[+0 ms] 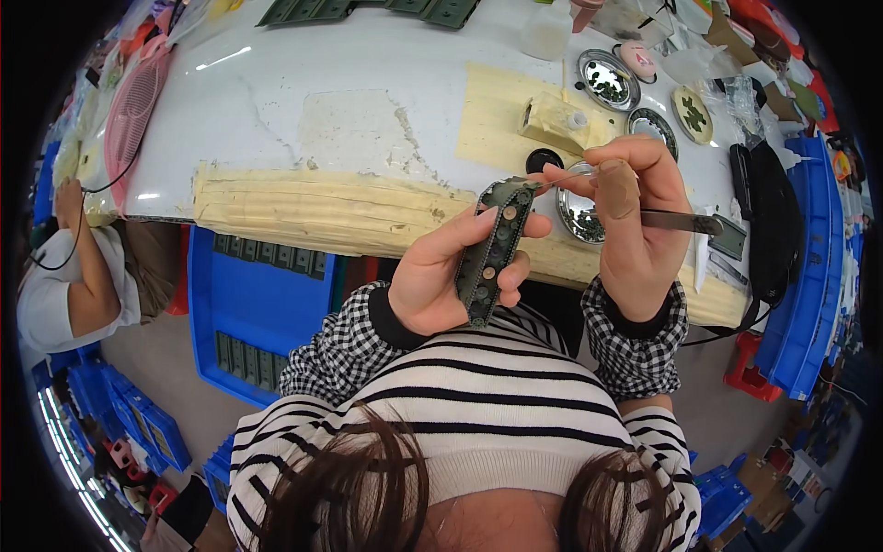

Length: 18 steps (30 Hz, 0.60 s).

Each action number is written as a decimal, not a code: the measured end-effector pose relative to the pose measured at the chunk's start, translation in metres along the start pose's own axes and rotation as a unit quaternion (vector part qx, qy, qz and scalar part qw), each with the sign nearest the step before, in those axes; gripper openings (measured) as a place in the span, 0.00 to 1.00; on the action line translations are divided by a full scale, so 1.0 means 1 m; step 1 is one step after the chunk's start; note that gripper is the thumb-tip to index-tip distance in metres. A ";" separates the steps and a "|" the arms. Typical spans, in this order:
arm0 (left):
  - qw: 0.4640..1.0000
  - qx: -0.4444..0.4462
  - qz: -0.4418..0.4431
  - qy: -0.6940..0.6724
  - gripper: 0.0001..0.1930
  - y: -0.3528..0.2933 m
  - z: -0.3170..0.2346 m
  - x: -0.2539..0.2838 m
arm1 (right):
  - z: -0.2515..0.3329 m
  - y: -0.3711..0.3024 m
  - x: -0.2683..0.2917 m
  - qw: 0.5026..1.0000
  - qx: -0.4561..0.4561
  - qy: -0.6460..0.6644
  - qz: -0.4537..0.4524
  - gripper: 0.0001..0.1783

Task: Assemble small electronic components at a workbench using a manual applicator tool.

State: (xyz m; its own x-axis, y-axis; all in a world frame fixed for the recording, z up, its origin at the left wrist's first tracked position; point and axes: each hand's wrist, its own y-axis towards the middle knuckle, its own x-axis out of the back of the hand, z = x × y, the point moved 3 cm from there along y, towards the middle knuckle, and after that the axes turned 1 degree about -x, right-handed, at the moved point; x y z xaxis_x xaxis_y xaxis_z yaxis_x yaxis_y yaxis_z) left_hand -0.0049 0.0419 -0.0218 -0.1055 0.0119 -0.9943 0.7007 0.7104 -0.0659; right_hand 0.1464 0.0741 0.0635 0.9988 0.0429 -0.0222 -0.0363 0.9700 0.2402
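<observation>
My left hand (441, 276) is closed around a long dark green model part (497, 248), which has a row of round wheels along one side and looks like a toy tank's lower hull. The part is held tilted in front of my chest, over the table's near edge. In my right hand (639, 225) is a pair of metal tweezers (676, 221), its flat end sticking out to the right. The thin tips reach to the part's upper end. A tan wrap covers my right thumb. Anything small between the tips cannot be made out.
Steel dishes (609, 81) of small green pieces stand at right, by a pale oval dish (692, 116). A taped block with a small bottle (556, 122) and a black round lid (544, 162) are near my hands. A blue tray (262, 304) holds green parts. Another person's arm (87, 267) is at left.
</observation>
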 end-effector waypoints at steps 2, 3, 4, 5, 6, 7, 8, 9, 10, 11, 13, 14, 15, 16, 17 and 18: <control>1.000 0.006 -0.007 -0.020 0.27 -0.001 -0.001 -0.003 | -0.006 -0.001 0.004 0.999 0.008 0.034 0.018 0.10; 0.999 0.010 -0.005 -0.030 0.28 -0.002 -0.003 -0.009 | -0.008 -0.001 0.006 0.998 0.012 0.050 0.026 0.10; 1.000 0.007 -0.006 -0.020 0.28 -0.002 -0.005 -0.013 | -0.008 0.001 0.007 0.999 0.010 0.051 0.008 0.10; 1.000 0.004 -0.008 -0.009 0.28 -0.002 -0.007 -0.017 | -0.007 0.004 0.009 0.998 0.007 0.054 -0.012 0.09; 1.000 -0.005 -0.013 0.022 0.29 -0.001 -0.009 -0.019 | -0.007 0.007 0.012 0.999 0.013 0.022 -0.032 0.09; 0.998 -0.023 -0.009 0.056 0.29 0.000 -0.011 -0.020 | -0.006 0.010 0.015 0.998 0.017 -0.010 -0.053 0.09; 0.995 -0.040 -0.006 0.089 0.29 0.000 -0.013 -0.021 | -0.006 0.014 0.021 0.994 0.030 -0.077 -0.075 0.08; 0.990 -0.064 0.006 0.125 0.29 0.001 -0.016 -0.020 | -0.006 0.019 0.026 0.984 0.043 -0.143 -0.097 0.08; 0.984 -0.081 0.004 0.159 0.30 0.000 -0.018 -0.022 | -0.009 0.024 0.030 0.967 0.082 -0.209 -0.120 0.05; 0.976 -0.099 0.000 0.192 0.30 -0.001 -0.020 -0.023 | -0.011 0.028 0.031 0.949 0.115 -0.272 -0.113 0.05; 0.958 -0.116 -0.025 0.263 0.30 -0.004 -0.026 -0.030 | -0.013 0.034 0.031 0.897 0.181 -0.391 -0.098 0.07; 0.945 -0.122 -0.032 0.302 0.29 -0.006 -0.029 -0.033 | -0.017 0.036 0.031 0.884 0.201 -0.417 -0.071 0.11; 0.928 -0.127 -0.029 0.349 0.29 -0.009 -0.033 -0.035 | -0.018 0.035 0.031 0.880 0.199 -0.425 -0.077 0.10; 0.905 -0.140 -0.026 0.401 0.29 -0.009 -0.034 -0.035 | -0.018 0.033 0.030 0.875 0.197 -0.434 -0.083 0.10; 0.878 -0.154 -0.027 0.452 0.28 -0.010 -0.035 -0.035 | -0.018 0.032 0.028 0.872 0.195 -0.441 -0.086 0.10; 0.843 -0.176 -0.030 0.507 0.27 -0.011 -0.034 -0.032 | -0.008 0.029 0.025 0.875 0.223 -0.412 -0.121 0.08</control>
State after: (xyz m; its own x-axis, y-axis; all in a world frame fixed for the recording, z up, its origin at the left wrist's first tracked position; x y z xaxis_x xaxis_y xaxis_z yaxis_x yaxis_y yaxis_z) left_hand -0.0337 0.0579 0.0132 -0.8067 0.4380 -0.3966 0.4394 0.8935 0.0930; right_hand 0.1698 0.1052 0.0625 0.6665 -0.5157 0.5383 0.0116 0.7292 0.6842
